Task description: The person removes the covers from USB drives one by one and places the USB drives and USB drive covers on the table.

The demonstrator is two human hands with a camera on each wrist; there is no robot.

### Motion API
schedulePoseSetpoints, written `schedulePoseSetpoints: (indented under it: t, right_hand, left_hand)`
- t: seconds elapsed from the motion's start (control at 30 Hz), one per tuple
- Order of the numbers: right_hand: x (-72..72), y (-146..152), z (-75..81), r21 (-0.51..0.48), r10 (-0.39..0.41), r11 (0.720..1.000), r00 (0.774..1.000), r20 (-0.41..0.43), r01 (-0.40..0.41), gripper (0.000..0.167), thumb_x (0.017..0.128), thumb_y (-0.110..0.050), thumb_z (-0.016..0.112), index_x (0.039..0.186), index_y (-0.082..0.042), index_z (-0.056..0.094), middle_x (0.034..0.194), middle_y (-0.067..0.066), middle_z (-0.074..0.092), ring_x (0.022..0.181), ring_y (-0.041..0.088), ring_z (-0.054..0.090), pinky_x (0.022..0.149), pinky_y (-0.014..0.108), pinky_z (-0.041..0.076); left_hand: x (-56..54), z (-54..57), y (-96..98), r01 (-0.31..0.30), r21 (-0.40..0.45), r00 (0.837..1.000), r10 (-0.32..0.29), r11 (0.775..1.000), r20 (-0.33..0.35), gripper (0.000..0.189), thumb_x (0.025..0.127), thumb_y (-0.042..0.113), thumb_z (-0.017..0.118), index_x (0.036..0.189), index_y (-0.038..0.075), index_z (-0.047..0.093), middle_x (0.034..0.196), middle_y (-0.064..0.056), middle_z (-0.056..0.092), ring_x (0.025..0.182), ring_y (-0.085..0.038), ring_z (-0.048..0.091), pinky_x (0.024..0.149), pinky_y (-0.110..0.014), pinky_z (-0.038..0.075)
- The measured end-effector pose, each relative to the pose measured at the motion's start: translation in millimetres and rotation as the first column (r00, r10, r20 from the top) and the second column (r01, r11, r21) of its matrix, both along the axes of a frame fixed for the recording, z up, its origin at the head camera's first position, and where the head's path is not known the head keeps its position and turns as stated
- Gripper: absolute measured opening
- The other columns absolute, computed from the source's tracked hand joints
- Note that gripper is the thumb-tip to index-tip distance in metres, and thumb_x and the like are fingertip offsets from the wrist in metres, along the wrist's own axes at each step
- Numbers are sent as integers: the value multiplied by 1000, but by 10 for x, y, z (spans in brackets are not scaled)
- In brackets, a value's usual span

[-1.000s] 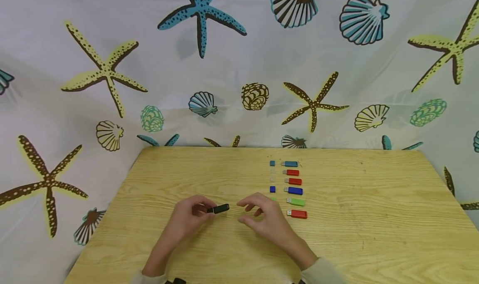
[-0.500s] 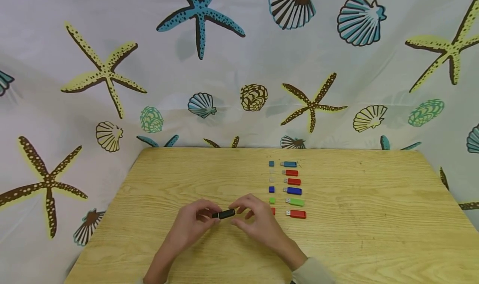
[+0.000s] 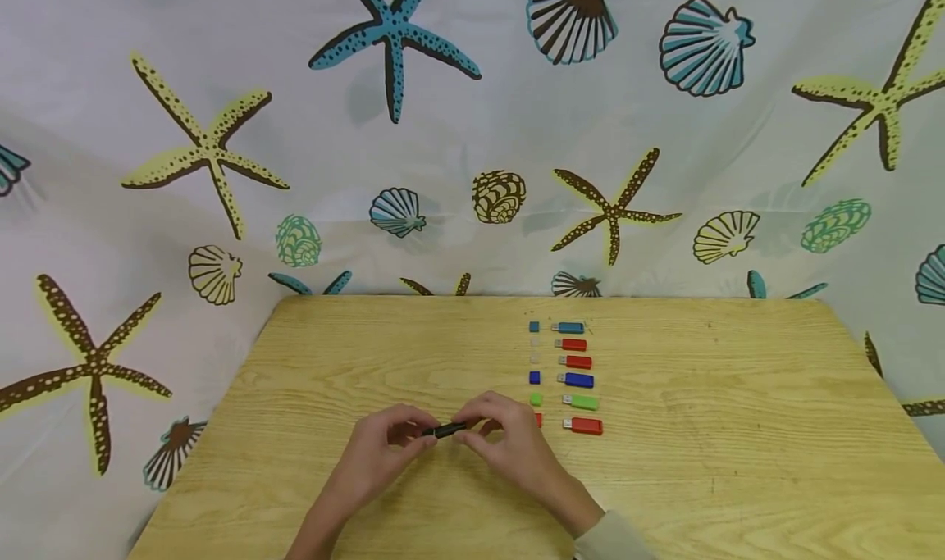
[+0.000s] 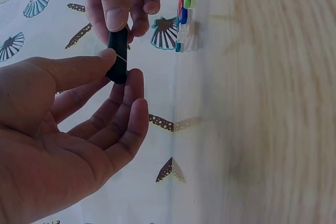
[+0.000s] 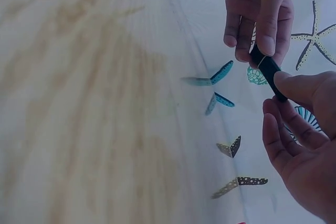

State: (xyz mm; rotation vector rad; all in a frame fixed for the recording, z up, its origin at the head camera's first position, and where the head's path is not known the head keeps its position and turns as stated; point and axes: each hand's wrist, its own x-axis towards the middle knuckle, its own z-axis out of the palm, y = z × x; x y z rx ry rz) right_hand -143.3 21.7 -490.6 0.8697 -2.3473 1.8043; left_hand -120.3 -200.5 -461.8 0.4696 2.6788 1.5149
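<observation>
A black USB flash drive [image 3: 448, 430] is held between both hands above the table. My left hand [image 3: 380, 453] pinches its left end between thumb and fingers. At the other end, my right hand [image 3: 509, 437] grips it with thumb and fingertips. In the left wrist view, a thin pale line crosses the black drive [image 4: 118, 59] where cap and body meet. Just right of the right hand lies a red USB drive [image 3: 586, 425] with its metal plug bare; a red cap [image 3: 539, 420] is partly hidden behind that hand.
Uncapped drives lie in a column on the wooden table [image 3: 701, 462]: green [image 3: 583, 402], blue [image 3: 578, 380], red [image 3: 578, 362], another red [image 3: 573, 344] and teal [image 3: 571, 328]. Beside them are green [image 3: 536, 399], blue [image 3: 535, 378], clear and teal [image 3: 535, 327] caps. A patterned curtain [image 3: 458, 134] hangs behind.
The right hand has come left and taken hold of the free end of the black USB flash drive, which the left hand alone held earlier. The left hand has shifted slightly right.
</observation>
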Motion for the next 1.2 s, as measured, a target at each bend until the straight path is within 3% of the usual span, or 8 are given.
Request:
schedulePoseSetpoints:
  t: [0.23, 0.47, 0.63, 0.87, 1.2]
  right_hand:
    - [35, 84, 20, 17, -22, 1000, 1000, -4, 22, 12, 92, -7, 78, 103, -8, 78, 101, -2, 74, 88, 12, 69, 73, 30, 60]
    - [47, 179, 41, 22, -30, 999, 1000, 0, 30, 11, 92, -8, 78, 103, -8, 77, 100, -3, 74, 87, 12, 70, 74, 30, 60]
    - [64, 245, 63, 30, -48, 998, 999, 3, 48, 11, 94, -10, 76, 105, -7, 77, 99, -3, 75, 86, 10, 71, 74, 29, 60]
    - [83, 339, 51, 14, -42, 999, 997, 60, 41, 9, 97, -9, 72, 106, -9, 76, 100, 0, 76, 85, 16, 73, 75, 29, 61]
    - [116, 475, 48, 14, -22, 1000, 993, 114, 21, 10, 99, -9, 69, 108, -8, 75, 105, 3, 75, 91, 25, 74, 78, 28, 60]
  left_hand:
    - [0, -29, 65, 39, 43, 999, -37, 998, -29, 11, 95, 7, 73, 105, 7, 76, 106, -7, 74, 94, -21, 74, 79, -27, 59]
    - [-18, -47, 150, 31, 68, 999, -28, 997, -38, 12, 95, 5, 73, 106, 8, 76, 105, -4, 74, 95, -19, 74, 80, -28, 60]
    - [-22, -63, 203, 26, 81, 997, -19, 996, -79, 17, 92, 1, 74, 108, 8, 76, 104, -2, 73, 92, -17, 74, 80, -29, 60]
    - [-27, -79, 297, 29, 61, 988, -20, 998, -156, 28, 83, -4, 81, 105, 14, 77, 101, 1, 72, 85, -15, 70, 73, -33, 61]
    - [-30, -115, 427, 45, 26, 979, -39, 999, -201, 24, 84, 0, 83, 104, 12, 77, 97, 2, 71, 84, -12, 69, 73, -32, 61]
